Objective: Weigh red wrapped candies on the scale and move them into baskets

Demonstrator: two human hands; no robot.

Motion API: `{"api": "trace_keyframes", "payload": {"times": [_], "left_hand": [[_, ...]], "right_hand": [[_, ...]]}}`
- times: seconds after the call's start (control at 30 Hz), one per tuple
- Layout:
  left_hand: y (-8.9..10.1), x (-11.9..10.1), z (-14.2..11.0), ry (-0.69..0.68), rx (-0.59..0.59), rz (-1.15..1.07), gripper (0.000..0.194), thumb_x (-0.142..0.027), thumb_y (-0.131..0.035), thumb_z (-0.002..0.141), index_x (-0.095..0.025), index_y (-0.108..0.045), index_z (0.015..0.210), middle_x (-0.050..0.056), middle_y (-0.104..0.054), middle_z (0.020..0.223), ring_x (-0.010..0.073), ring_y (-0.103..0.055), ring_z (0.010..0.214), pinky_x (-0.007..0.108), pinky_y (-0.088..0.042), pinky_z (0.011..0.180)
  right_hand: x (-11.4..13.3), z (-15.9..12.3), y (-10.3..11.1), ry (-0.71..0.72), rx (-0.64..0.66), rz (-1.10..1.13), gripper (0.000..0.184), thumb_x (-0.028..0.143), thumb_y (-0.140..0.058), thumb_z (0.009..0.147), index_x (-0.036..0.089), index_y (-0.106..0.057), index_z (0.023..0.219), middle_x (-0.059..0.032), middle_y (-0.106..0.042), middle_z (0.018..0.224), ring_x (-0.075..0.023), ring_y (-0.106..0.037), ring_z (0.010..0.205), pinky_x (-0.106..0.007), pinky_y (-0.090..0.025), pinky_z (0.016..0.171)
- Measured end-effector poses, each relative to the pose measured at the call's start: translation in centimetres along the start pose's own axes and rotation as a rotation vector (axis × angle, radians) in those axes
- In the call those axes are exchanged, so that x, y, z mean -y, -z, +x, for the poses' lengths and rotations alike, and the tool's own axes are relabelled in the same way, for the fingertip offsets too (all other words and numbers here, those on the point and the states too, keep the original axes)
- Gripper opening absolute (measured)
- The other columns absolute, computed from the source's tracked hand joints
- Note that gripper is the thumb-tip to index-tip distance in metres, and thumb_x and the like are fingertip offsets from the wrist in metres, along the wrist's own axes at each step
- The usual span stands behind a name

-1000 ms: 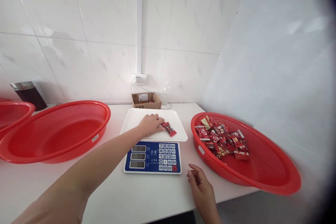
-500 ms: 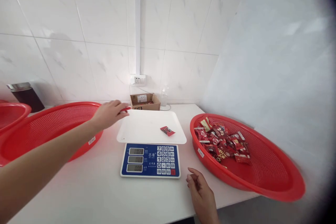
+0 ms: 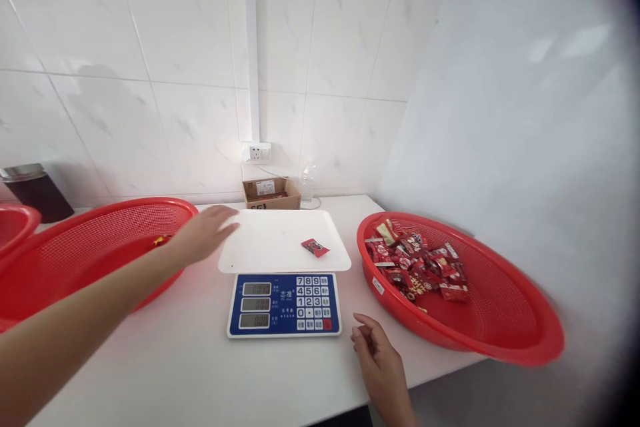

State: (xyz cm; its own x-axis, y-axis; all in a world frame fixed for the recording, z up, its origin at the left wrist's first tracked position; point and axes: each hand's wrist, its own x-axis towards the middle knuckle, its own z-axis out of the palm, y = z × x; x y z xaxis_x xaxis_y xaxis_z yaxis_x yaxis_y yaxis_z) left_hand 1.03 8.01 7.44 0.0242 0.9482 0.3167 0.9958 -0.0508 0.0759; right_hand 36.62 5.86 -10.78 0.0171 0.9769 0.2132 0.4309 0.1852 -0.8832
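Left hand is spread open, empty, over the left basket rim; right hand rests half-curled, empty; the scale tray could be bumped, disturbing the packet reading

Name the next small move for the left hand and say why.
Probably bring the left hand, open and empty over the left basket, back to the scale tray for the one red packet lying there. A small packet shows in that basket beside the hand; the right hand rests on the table.
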Motion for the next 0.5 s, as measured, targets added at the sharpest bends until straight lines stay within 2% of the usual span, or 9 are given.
{"api": "trace_keyframes", "payload": {"times": [0.07,0.13,0.2,0.27,0.33,0.4,0.5], "left_hand": [[-1.9,-4.2,2.1,-0.195,0.104,-0.06,0.045,-0.034,-0.027,0.09,-0.017,-0.044,0.128,0.006,-0.045,0.136,0.0185,-0.038,0.126,0.035,-0.029,0.107],[-3.9,-7.9,3.8,-0.34,0.178,-0.098,0.044,-0.022,-0.031,0.087,-0.022,-0.043,0.13,0.0,-0.042,0.139,0.013,-0.033,0.13,0.028,-0.026,0.108],[-5.7,-10.8,5.0,-0.436,0.236,-0.125,0.047,-0.016,-0.036,0.082,-0.024,-0.045,0.127,-0.001,-0.045,0.137,0.0124,-0.035,0.129,0.025,-0.028,0.106],[-6.8,-12.5,5.8,-0.484,0.275,-0.141,0.045,-0.015,-0.04,0.079,-0.024,-0.051,0.121,0.0,-0.053,0.129,0.0147,-0.044,0.122,0.026,-0.036,0.101],[-7.0,-13.1,6.2,-0.48,0.278,-0.147,0.038,-0.017,-0.042,0.078,-0.024,-0.055,0.113,0.002,-0.06,0.117,0.0171,-0.054,0.109,0.028,-0.043,0.092],[-6.1,-12.5,6.0,-0.426,0.237,-0.145,0.033,-0.021,-0.042,0.078,-0.023,-0.056,0.108,0.003,-0.061,0.109,0.018,-0.059,0.096,0.029,-0.047,0.083],[-3.3,-9.3,4.4,-0.289,0.123,-0.124,0.03,-0.022,-0.04,0.078,-0.02,-0.052,0.105,0.007,-0.058,0.107,0.0201,-0.059,0.09,0.032,-0.047,0.076]], "right_hand": [[0.1,-0.1,-0.1,0.013,-0.015,0.008,0.043,0.051,-0.047,0.079,0.018,-0.06,0.102,-0.0028,-0.063,0.072,-0.0163,-0.06,0.064,-0.025,-0.048,0.06],[0.1,-0.1,-0.1,0.026,-0.029,0.024,0.041,0.051,-0.047,0.079,0.018,-0.06,0.102,-0.0022,-0.062,0.07,-0.0161,-0.059,0.062,-0.025,-0.048,0.059],[0.2,-0.2,-0.1,0.041,-0.035,0.045,0.041,0.05,-0.046,0.08,0.018,-0.06,0.101,-0.0019,-0.061,0.068,-0.0159,-0.059,0.062,-0.024,-0.048,0.058],[0.4,-0.2,-0.1,0.056,-0.035,0.061,0.04,0.05,-0.046,0.081,0.018,-0.06,0.1,-0.0016,-0.06,0.067,-0.0158,-0.058,0.061,-0.024,-0.047,0.057],[0.5,-0.2,-0.1,0.065,-0.036,0.066,0.039,0.05,-0.046,0.081,0.018,-0.06,0.098,-0.0009,-0.059,0.064,-0.0156,-0.057,0.059,-0.024,-0.047,0.056],[0.7,-0.3,-0.1,0.069,-0.041,0.064,0.039,0.05,-0.046,0.081,0.018,-0.06,0.097,-0.0004,-0.058,0.063,-0.0154,-0.056,0.058,-0.024,-0.046,0.055],[0.8,-0.3,0.0,0.077,-0.037,0.058,0.036,0.047,-0.046,0.082,0.018,-0.06,0.097,-0.0008,-0.059,0.064,-0.0153,-0.056,0.058,-0.024,-0.046,0.054]]}}
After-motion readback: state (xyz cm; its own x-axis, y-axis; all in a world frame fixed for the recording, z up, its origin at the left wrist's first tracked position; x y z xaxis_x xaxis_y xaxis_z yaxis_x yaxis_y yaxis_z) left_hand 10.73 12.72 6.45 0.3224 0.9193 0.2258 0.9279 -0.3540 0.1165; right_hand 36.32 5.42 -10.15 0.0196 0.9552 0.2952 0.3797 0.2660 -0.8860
